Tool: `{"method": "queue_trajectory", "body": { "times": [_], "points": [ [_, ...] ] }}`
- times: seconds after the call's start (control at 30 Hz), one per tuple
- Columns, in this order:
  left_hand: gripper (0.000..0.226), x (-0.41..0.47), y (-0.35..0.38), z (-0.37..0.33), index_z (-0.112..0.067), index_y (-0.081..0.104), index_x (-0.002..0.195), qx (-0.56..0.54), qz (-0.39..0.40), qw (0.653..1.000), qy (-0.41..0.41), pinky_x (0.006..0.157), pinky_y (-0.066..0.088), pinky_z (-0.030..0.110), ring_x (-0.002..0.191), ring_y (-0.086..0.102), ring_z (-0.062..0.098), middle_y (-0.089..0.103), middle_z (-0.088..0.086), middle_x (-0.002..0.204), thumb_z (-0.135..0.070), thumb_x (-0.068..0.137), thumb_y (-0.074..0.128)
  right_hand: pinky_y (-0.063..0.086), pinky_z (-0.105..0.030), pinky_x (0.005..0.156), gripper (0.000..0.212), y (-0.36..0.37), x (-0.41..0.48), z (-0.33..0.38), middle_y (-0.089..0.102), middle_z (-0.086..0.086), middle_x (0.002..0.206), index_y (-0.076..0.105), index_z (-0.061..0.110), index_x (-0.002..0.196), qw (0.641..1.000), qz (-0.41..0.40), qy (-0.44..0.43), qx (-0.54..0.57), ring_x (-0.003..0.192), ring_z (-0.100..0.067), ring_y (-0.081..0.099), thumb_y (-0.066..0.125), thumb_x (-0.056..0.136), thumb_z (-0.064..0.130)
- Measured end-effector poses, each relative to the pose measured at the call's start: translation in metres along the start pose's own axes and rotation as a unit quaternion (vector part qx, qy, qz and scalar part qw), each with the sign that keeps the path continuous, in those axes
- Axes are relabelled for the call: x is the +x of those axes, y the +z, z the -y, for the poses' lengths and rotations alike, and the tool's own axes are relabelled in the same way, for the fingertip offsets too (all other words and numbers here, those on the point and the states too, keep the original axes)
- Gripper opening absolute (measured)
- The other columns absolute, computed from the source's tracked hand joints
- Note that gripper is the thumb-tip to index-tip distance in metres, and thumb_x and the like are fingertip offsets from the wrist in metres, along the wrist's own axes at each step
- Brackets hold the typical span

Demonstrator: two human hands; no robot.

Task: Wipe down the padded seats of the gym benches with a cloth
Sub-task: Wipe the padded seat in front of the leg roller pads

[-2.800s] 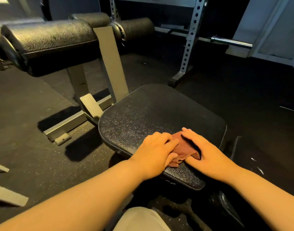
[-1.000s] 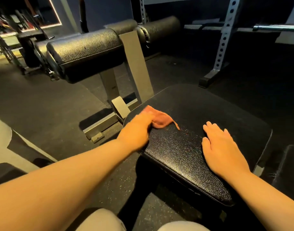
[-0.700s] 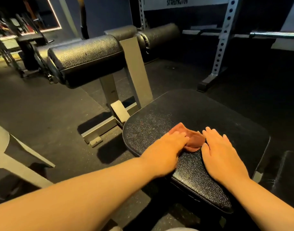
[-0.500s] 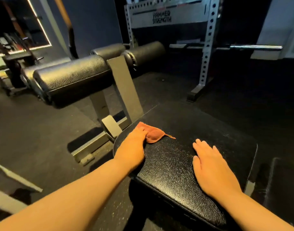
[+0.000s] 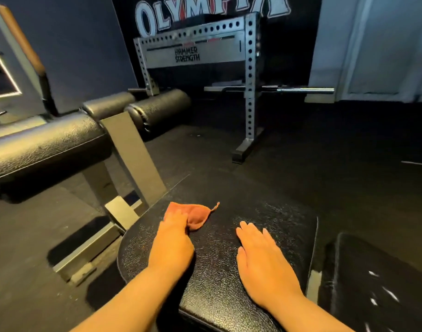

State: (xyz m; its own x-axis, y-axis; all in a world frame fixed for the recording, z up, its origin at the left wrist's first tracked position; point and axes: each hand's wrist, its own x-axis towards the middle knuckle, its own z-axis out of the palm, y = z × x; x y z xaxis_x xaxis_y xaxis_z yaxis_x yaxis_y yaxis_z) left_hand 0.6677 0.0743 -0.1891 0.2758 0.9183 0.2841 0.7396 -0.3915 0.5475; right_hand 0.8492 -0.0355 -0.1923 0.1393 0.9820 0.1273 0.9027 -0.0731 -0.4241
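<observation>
Dark rubber flooring (image 5: 337, 152) fills this dim gym, with a grey perforated rack (image 5: 249, 75) lettered "HAMMER STRENGTH" standing at the far wall under a painted "OLYMPIA" sign (image 5: 210, 10), and a barbell (image 5: 303, 89) resting across it on the right. On the left, black roller pads (image 5: 45, 144) sit on a grey steel frame (image 5: 133, 159). Nearest, a black textured padded seat (image 5: 229, 271) spreads under both forearms. An orange-brown cloth (image 5: 195, 215) lies bunched on the far left part of that seat, one thin corner sticking out to the right. The left hand (image 5: 173, 243) covers the cloth's left portion and presses it down onto the padding; whether its fingers curl into the fabric cannot be told. The right hand (image 5: 262, 262) lies flat on the seat, palm down with fingers straight and slightly spread, well apart from the cloth and to its right. A second dark pad (image 5: 377, 283) sits just beside the seat at the near right.
</observation>
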Motion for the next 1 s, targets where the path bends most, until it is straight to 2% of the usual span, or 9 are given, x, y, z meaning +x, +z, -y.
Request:
{"method": "queue_trajectory", "body": {
  "times": [0.13, 0.23, 0.33, 0.5, 0.57, 0.67, 0.77, 0.87, 1.0],
  "points": [
    [0.050, -0.028, 0.026, -0.034, -0.036, 0.053, 0.129, -0.009, 0.099, 0.985, 0.139, 0.107, 0.039, 0.029, 0.123, 0.048, 0.009, 0.051, -0.014, 0.132, -0.013, 0.086, 0.043, -0.013, -0.022, 0.117, 0.053, 0.003, 0.003, -0.006, 0.008, 0.009, 0.167, 0.016, 0.024, 0.160, 1.000, -0.001, -0.010, 0.004, 0.153, -0.007, 0.001, 0.026, 0.107, 0.027],
    [0.054, -0.026, 0.005, -0.009, -0.027, 0.042, 0.146, 0.101, 0.138, 0.964, 0.204, 0.120, 0.022, 0.027, 0.138, 0.040, 0.014, 0.042, -0.008, 0.152, -0.015, 0.093, 0.044, -0.010, -0.020, 0.119, 0.053, 0.006, 0.009, -0.015, 0.013, 0.010, 0.166, 0.021, 0.024, 0.159, 0.999, 0.013, -0.023, 0.024, 0.152, -0.004, 0.006, 0.031, 0.107, 0.026],
    [0.044, -0.001, -0.016, 0.035, -0.025, 0.051, 0.134, 0.152, 0.092, 0.979, 0.103, 0.121, 0.021, 0.042, 0.134, 0.045, 0.025, 0.048, -0.003, 0.147, -0.016, 0.092, 0.044, -0.003, -0.017, 0.118, 0.052, 0.001, 0.019, -0.026, 0.017, 0.012, 0.165, 0.025, 0.025, 0.158, 0.998, 0.038, -0.032, 0.050, 0.152, -0.005, 0.011, 0.035, 0.107, 0.029],
    [0.036, 0.025, 0.003, 0.009, -0.024, 0.056, 0.097, 0.065, 0.027, 0.997, -0.032, 0.092, 0.041, 0.048, 0.107, 0.048, 0.030, 0.051, -0.009, 0.103, -0.003, 0.072, 0.041, 0.011, -0.023, 0.120, 0.052, -0.004, 0.059, -0.051, 0.023, 0.008, 0.164, 0.029, 0.022, 0.157, 0.999, 0.027, -0.021, 0.005, 0.152, -0.010, 0.017, 0.037, 0.106, 0.031],
    [0.032, 0.010, 0.023, -0.012, -0.023, 0.055, 0.100, 0.011, 0.060, 0.998, 0.029, 0.096, 0.047, 0.044, 0.104, 0.050, 0.026, 0.052, -0.010, 0.103, -0.011, 0.074, 0.041, 0.011, -0.026, 0.120, 0.052, -0.003, 0.073, -0.053, 0.023, 0.007, 0.164, 0.031, 0.020, 0.156, 0.999, 0.004, 0.026, 0.038, 0.152, -0.011, 0.016, 0.039, 0.106, 0.029],
    [0.044, -0.013, 0.023, -0.017, -0.021, 0.056, 0.130, 0.056, 0.135, 0.972, 0.184, 0.113, 0.036, 0.039, 0.129, 0.047, 0.021, 0.055, -0.001, 0.138, -0.027, 0.088, 0.042, 0.017, -0.032, 0.122, 0.053, 0.004, 0.081, -0.052, 0.026, 0.005, 0.164, 0.034, 0.019, 0.155, 0.998, -0.022, 0.052, 0.032, 0.152, -0.013, 0.019, 0.041, 0.104, 0.031],
    [0.045, -0.001, 0.003, 0.001, -0.022, 0.050, 0.133, 0.106, 0.134, 0.954, 0.245, 0.121, 0.024, 0.035, 0.127, 0.043, 0.015, 0.051, -0.002, 0.140, -0.015, 0.089, 0.049, 0.015, -0.032, 0.123, 0.053, 0.006, 0.080, -0.052, 0.024, 0.006, 0.164, 0.032, 0.020, 0.156, 0.999, -0.016, 0.049, 0.017, 0.152, -0.013, 0.018, 0.038, 0.104, 0.033],
    [0.060, 0.037, -0.005, 0.018, -0.046, 0.046, 0.123, 0.083, 0.039, 0.991, 0.095, 0.114, 0.030, 0.043, 0.112, 0.046, 0.020, 0.054, -0.008, 0.127, -0.002, 0.083, 0.047, 0.016, -0.031, 0.123, 0.053, 0.004, 0.080, -0.052, 0.024, 0.007, 0.164, 0.031, 0.020, 0.156, 0.999, -0.020, 0.044, 0.013, 0.152, -0.012, 0.018, 0.036, 0.105, 0.034],
    [0.048, 0.073, 0.014, 0.007, -0.035, 0.054, 0.091, 0.036, -0.055, 0.993, -0.094, 0.080, 0.046, 0.034, 0.082, 0.043, 0.035, 0.051, 0.003, 0.094, 0.002, 0.063, 0.042, 0.015, -0.032, 0.124, 0.054, 0.006, 0.079, -0.052, 0.022, 0.008, 0.164, 0.029, 0.022, 0.157, 0.999, -0.016, 0.045, 0.013, 0.152, -0.010, 0.016, 0.034, 0.105, 0.036]
  ]
}}
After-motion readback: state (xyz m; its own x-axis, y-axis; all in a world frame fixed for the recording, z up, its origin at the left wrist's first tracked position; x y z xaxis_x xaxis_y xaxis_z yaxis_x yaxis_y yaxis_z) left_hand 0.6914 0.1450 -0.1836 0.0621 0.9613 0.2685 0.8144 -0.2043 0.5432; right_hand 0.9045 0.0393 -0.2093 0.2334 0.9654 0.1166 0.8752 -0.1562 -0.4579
